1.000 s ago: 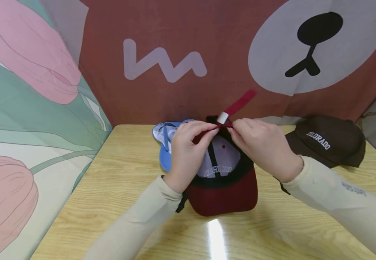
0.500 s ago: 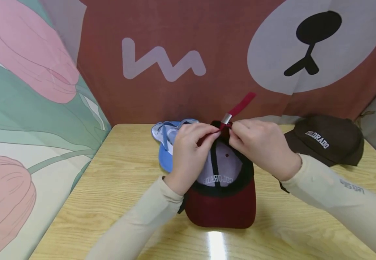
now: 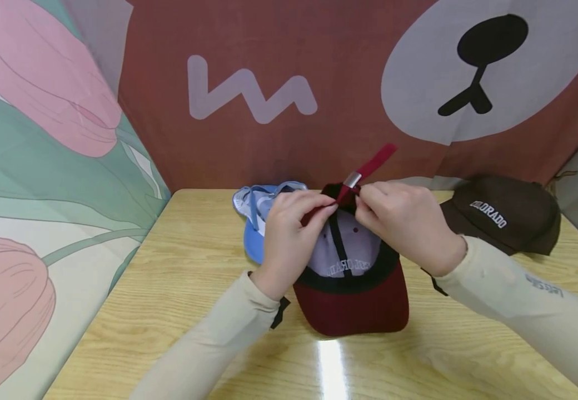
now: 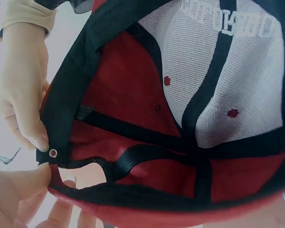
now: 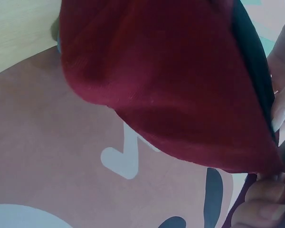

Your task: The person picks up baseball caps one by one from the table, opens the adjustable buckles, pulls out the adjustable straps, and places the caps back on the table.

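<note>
L hand (image 3: 294, 233) pinches rear edge of dk-red cap (image 3: 356, 314) – held over table (image 3: 194, 250), inside facing wearer. R hand (image 3: 409, 222) pinches opp. side of rear opening. Betw. hands: metal buckle (image 3: 352, 180) w/ red strap (image 3: 378, 160) projecting up. Blue cap (image 3: 254, 244) – behind L hand.

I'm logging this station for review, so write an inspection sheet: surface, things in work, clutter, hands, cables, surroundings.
Surface: wood-grain table, with a streak of glare at the near side.
Job's things: dark red cap, inside facing the person, brim lowest; strap with metal buckle sticking up at the back.
Clutter: blue cap, partly hidden, at left; dark brown cap marked COLORADO, at right.
Hands: left hand and right hand both pinch the cap near the strap.
Cables: nothing certain; a thin cord-like item shows at far right.
Surroundings: brown backdrop with pale markings; floral fabric at left.
</note>
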The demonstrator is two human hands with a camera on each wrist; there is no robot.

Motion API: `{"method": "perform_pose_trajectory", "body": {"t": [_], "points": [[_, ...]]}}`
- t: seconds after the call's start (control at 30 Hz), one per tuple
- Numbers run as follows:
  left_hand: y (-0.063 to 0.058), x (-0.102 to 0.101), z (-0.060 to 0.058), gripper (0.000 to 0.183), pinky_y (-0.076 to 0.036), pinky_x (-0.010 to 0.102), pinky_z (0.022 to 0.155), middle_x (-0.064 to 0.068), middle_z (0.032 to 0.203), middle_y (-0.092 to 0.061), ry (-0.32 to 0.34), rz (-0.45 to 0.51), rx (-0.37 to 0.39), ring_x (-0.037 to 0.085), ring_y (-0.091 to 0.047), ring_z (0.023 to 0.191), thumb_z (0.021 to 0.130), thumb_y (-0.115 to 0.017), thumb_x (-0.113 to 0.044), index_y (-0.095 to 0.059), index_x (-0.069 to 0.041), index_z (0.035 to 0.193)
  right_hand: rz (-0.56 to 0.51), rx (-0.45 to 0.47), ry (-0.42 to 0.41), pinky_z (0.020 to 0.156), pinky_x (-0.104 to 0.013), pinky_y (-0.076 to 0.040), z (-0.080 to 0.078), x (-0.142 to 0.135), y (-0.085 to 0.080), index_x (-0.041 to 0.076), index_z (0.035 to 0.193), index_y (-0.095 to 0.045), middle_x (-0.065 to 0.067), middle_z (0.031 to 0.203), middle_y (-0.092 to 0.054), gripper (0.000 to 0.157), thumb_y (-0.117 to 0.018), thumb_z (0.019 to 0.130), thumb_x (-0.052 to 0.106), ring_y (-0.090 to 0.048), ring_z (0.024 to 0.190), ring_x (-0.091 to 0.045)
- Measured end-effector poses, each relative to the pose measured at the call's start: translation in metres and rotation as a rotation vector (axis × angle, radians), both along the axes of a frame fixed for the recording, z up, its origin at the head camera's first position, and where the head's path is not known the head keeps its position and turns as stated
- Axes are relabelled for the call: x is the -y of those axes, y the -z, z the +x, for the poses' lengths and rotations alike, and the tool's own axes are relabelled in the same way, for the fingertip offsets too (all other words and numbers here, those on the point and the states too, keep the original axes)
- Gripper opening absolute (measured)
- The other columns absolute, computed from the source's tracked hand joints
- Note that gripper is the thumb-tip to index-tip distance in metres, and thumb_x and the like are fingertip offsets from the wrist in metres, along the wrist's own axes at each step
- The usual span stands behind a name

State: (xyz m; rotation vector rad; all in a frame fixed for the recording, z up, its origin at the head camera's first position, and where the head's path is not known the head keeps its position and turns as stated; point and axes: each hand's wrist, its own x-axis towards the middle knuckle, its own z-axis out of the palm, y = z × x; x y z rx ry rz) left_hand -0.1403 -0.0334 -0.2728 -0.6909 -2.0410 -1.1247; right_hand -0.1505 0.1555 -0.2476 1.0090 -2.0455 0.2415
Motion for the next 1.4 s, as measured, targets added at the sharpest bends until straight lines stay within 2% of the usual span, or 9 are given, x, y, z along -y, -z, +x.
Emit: {"method": "perform_pose_trajectory", "body": {"t": [0.63,1.4], "points": [[-0.0008,-0.0002,0.0029,0.011,-0.044,0.032,0.081,0.006,0.098,-0.072,0.001,0.019,0.032,0.021,-0.058,0.092,0.086,-0.075,-0.010,-0.077,-0.005,0.094,-0.002,0.019,0.014,0.040,-0.028,-0.033,0.0011,-0.0007,-0.0003,0.005,0.071,-0.050,-0.003,0.054,-0.039,0.018,-0.063,0.080,-0.004,-0.036,0.044,-0.016],[0.0007,0.0006,0.0056,0.010,-0.045,0.032,0.080,0.005,0.096,-0.072,-0.003,0.016,0.035,0.021,-0.057,0.092,0.085,-0.075,-0.009,-0.077,-0.005,0.094,-0.016,0.015,0.032,0.039,-0.029,-0.033,0.0008,-0.0042,0.0000,0.005,0.070,-0.049,-0.002,0.054,-0.039,0.019,-0.063,0.080,-0.003,-0.036,0.044,-0.016]]}}
